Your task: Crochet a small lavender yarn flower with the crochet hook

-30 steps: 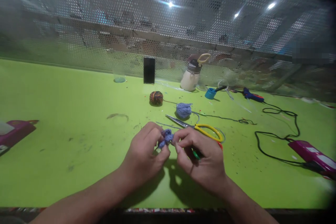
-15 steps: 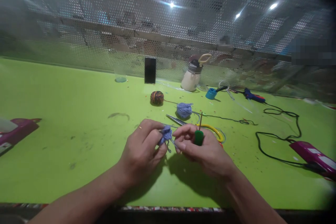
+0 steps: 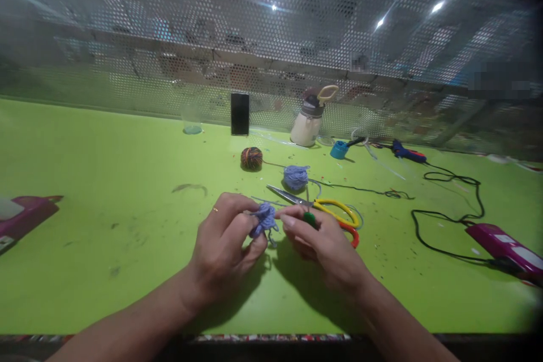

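Note:
A small purple crocheted piece (image 3: 264, 219) is pinched between the thumb and fingers of my left hand (image 3: 227, 237), with a short yarn tail hanging below it. My right hand (image 3: 324, 240) is closed around a crochet hook (image 3: 309, 218) with a green handle, its thin shaft pointing up. The right fingertips are close to the right edge of the purple piece; whether they touch it I cannot tell. Just beyond the hands lie scissors (image 3: 335, 209) with yellow and red handles, partly behind my right hand. A ball of purple yarn (image 3: 296, 177) rests past the blades.
Farther back are a multicoloured yarn ball (image 3: 251, 158), an upright phone (image 3: 240, 114), a bottle (image 3: 306, 126), a blue tape roll (image 3: 339, 150) and a blue glue gun (image 3: 408, 153). A black cord (image 3: 418, 237) runs to a magenta device (image 3: 504, 246) at right. Another magenta object (image 3: 27, 218) lies left.
My right hand has turned, and the hook has shifted left and lower. The yarn strand between the right fingers and the piece no longer shows taut. More of the scissors' handles is visible.

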A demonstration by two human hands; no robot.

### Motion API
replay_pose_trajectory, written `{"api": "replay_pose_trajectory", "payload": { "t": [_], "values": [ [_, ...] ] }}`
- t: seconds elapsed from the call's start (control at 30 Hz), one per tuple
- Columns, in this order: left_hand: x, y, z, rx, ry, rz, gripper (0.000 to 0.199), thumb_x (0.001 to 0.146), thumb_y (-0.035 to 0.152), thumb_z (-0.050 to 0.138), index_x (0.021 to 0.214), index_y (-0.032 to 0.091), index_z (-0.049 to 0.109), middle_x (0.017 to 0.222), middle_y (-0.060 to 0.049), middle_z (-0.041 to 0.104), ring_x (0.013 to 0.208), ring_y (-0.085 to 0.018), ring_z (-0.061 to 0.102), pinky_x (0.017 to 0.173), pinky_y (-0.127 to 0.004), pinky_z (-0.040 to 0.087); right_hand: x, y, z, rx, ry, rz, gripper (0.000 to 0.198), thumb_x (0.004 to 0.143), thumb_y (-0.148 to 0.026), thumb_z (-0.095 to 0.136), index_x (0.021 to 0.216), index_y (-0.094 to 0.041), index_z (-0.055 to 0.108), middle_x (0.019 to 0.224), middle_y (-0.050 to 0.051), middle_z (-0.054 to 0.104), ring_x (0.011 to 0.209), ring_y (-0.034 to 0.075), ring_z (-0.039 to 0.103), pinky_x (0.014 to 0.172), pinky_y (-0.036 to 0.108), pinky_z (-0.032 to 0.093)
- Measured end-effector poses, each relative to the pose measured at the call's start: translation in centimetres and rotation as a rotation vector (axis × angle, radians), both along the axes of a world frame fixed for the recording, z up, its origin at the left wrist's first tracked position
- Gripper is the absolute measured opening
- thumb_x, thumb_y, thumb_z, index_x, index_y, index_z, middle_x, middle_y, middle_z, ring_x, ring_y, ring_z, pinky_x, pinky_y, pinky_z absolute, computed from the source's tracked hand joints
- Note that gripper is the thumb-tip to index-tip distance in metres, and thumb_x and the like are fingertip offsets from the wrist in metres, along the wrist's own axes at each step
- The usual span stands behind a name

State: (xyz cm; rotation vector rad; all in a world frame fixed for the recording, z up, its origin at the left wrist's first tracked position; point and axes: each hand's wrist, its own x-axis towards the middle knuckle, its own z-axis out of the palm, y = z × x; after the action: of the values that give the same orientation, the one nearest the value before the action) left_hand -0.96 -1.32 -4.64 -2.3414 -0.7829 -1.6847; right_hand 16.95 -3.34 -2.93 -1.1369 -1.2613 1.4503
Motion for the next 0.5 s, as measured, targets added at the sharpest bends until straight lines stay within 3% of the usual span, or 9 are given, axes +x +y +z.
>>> {"api": "replay_pose_trajectory", "payload": {
  "t": [0.1, 0.23, 0.37, 0.5],
  "values": [
    [-0.07, -0.09, -0.01, 0.035, -0.004, -0.005, 0.022, 0.073, 0.0, 0.063, 0.083, 0.018, 0.054, 0.089, -0.009, 0.059, 0.08, -0.021, 0.058, 0.061, -0.033, 0.053, -0.69, -0.12, -0.03, -0.181, 0.186, 0.071, 0.028, 0.073, -0.037, 0.078, 0.077, -0.017, 0.059, 0.049, -0.011, 0.033, 0.042, 0.004, 0.021, 0.04, 0.021, 0.014],
    [-0.14, -0.12, -0.02, 0.089, 0.028, 0.014, 0.021, 0.074, 0.001, 0.064, 0.083, 0.017, 0.055, 0.089, -0.009, 0.06, 0.08, -0.021, 0.059, 0.061, -0.033, 0.054, -1.15, -0.31, 0.3, -0.224, 0.282, 0.089, 0.033, 0.065, -0.032, 0.084, 0.069, -0.017, 0.055, 0.047, -0.012, 0.034, 0.042, 0.003, 0.023, 0.041, 0.02, 0.015],
    [-0.27, -0.15, -0.05, 0.103, 0.048, 0.022, 0.018, 0.076, 0.004, 0.064, 0.084, 0.017, 0.055, 0.091, -0.009, 0.061, 0.082, -0.021, 0.059, 0.064, -0.034, 0.055, -0.99, -0.16, 0.26, -0.205, 0.334, 0.101, 0.029, 0.074, -0.032, 0.077, 0.069, -0.017, 0.052, 0.05, -0.011, 0.035, 0.042, 0.004, 0.021, 0.042, 0.02, 0.017],
    [-0.47, -0.29, -0.14, 0.099, 0.05, 0.031, 0.02, 0.075, 0.003, 0.065, 0.086, 0.018, 0.056, 0.094, -0.009, 0.062, 0.085, -0.022, 0.06, 0.068, -0.036, 0.056, -0.88, -0.01, 0.02, -0.249, 0.421, 0.21, 0.025, 0.082, -0.031, 0.068, 0.072, -0.018, 0.049, 0.056, -0.01, 0.039, 0.04, 0.003, 0.018, 0.042, 0.022, 0.016]
  ]
}}
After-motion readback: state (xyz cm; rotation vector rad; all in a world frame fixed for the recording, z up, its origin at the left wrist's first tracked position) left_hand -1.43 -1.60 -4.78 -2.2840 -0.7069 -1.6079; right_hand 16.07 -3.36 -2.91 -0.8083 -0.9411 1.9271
